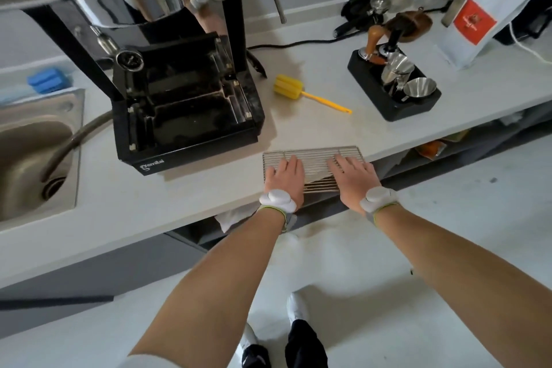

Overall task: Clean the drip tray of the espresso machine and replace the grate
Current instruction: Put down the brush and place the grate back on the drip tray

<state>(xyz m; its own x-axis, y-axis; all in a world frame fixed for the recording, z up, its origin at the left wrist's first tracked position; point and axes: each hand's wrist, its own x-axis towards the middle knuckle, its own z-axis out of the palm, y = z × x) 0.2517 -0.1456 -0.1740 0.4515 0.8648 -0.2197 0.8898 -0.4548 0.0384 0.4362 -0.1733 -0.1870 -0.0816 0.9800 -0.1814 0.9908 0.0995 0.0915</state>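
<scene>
The wire grate lies flat on the white counter near its front edge, right of the espresso machine. My left hand rests palm down on the grate's left part, fingers spread. My right hand lies flat on its right part. I cannot tell whether either hand grips the wires. The black drip tray sits uncovered at the machine's base, its compartments dark and stained. A pale cloth or paper shows under the grate between my hands.
A yellow sponge brush lies right of the machine. Behind it stands a black tamping station with metal cups, and a coffee bag. A steel sink with a hose is at left, a blue sponge behind it.
</scene>
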